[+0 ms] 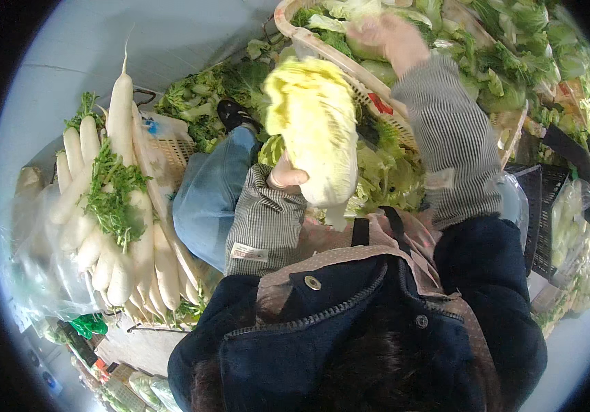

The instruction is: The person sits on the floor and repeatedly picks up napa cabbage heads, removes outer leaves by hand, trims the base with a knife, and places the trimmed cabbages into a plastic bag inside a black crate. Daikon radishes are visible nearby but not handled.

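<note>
A napa cabbage (321,129), yellow at its leafy end and white at its base, rests in my left hand (287,176). The thumb lies along its side, and the other fingers are hidden beneath it. Farther out, my right hand (385,41) hovers blurred over a pale plastic crate (321,44) of leafy greens. Pale leaves lie by its fingertips, but the blur hides whether they grip any. Under the held cabbage, loose cabbage leaves (390,177) are heaped in front of my lap.
White radishes (143,232) with a green leafy top are piled at the left, partly in clear plastic (32,257). Leaf trimmings (192,98) cover the floor around my shoe (234,114). More cabbages (506,98) stand at upper right. A black plastic crate (547,216) is at right.
</note>
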The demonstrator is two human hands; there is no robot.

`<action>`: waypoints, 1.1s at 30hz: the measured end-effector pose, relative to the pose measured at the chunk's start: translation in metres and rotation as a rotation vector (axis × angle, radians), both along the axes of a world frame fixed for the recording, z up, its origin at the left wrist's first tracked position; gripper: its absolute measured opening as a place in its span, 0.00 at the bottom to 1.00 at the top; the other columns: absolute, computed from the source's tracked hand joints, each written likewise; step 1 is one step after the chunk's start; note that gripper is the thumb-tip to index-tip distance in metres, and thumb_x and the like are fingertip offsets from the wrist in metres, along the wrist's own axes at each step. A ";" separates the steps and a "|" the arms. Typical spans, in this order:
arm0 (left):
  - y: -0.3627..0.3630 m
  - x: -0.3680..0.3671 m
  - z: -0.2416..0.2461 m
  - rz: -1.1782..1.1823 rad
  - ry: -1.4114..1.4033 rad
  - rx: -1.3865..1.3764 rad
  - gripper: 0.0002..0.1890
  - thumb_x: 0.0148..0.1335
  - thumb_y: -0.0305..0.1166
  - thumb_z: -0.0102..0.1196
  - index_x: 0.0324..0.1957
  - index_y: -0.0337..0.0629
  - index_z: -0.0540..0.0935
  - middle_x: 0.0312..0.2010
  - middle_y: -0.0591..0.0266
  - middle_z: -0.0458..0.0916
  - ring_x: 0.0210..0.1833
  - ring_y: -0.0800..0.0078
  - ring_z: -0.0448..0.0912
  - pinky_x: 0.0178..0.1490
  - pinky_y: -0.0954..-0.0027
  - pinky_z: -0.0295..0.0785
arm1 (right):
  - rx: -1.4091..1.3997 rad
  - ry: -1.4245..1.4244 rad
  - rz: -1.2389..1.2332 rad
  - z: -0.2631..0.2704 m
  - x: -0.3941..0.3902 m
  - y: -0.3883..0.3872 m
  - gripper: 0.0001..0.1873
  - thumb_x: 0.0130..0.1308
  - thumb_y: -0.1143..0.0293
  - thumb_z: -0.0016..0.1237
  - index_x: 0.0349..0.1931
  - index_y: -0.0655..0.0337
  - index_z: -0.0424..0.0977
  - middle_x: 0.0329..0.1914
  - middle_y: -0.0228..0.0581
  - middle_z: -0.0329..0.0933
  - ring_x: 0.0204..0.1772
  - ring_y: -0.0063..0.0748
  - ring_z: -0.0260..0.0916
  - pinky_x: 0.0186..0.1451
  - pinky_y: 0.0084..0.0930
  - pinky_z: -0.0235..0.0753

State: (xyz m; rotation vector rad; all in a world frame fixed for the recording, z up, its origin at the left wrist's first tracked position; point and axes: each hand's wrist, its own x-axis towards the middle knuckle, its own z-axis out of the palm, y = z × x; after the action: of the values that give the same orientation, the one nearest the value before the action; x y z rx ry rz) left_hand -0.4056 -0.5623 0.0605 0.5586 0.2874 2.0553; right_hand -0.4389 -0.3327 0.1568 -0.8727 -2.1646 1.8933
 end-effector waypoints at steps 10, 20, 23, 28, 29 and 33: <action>-0.007 -0.006 0.030 0.597 0.191 -0.443 0.39 0.51 0.28 0.63 0.63 0.38 0.58 0.57 0.55 0.69 0.59 0.62 0.69 0.62 0.63 0.64 | -0.679 0.513 0.329 -0.059 0.077 -0.082 0.34 0.54 0.73 0.59 0.61 0.66 0.61 0.54 0.43 0.71 0.58 0.31 0.66 0.63 0.26 0.64; -0.009 -0.004 -0.013 0.403 -0.049 -0.341 0.42 0.49 0.34 0.64 0.64 0.38 0.57 0.58 0.53 0.67 0.59 0.61 0.69 0.63 0.60 0.64 | -0.191 0.273 0.371 -0.059 0.077 -0.083 0.36 0.53 0.64 0.61 0.59 0.71 0.60 0.52 0.48 0.71 0.53 0.31 0.70 0.57 0.25 0.68; -0.005 -0.001 -0.009 0.418 -0.057 -0.322 0.41 0.50 0.35 0.63 0.64 0.38 0.57 0.58 0.53 0.67 0.59 0.61 0.68 0.63 0.61 0.64 | -0.009 0.173 0.413 -0.067 0.077 -0.076 0.34 0.55 0.60 0.59 0.58 0.69 0.62 0.51 0.49 0.72 0.51 0.31 0.71 0.56 0.25 0.69; -0.011 -0.002 -0.006 0.368 -0.055 -0.379 0.39 0.49 0.30 0.59 0.64 0.38 0.56 0.59 0.51 0.66 0.60 0.58 0.67 0.64 0.57 0.62 | -0.241 0.232 0.181 -0.073 0.077 -0.073 0.29 0.57 0.66 0.57 0.57 0.69 0.64 0.49 0.48 0.73 0.50 0.34 0.71 0.55 0.25 0.71; -0.015 -0.002 -0.005 0.298 -0.095 -0.327 0.40 0.52 0.34 0.57 0.65 0.37 0.55 0.60 0.50 0.65 0.61 0.56 0.66 0.65 0.57 0.61 | -0.363 0.318 0.111 -0.073 0.078 -0.073 0.27 0.58 0.70 0.56 0.56 0.71 0.65 0.50 0.45 0.73 0.50 0.32 0.71 0.56 0.26 0.71; -0.021 -0.006 -0.001 0.228 -0.019 -0.181 0.40 0.54 0.39 0.56 0.65 0.36 0.53 0.62 0.49 0.62 0.62 0.57 0.65 0.65 0.56 0.62 | -0.851 0.234 0.322 -0.078 0.080 -0.084 0.22 0.63 0.64 0.51 0.52 0.71 0.68 0.48 0.45 0.74 0.48 0.29 0.72 0.50 0.23 0.74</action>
State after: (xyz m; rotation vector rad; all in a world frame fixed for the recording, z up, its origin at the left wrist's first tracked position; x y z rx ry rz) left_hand -0.4121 -0.5833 0.0593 0.4098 0.5410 2.2237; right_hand -0.3593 -0.4163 0.0791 -0.3423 -1.3871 2.9642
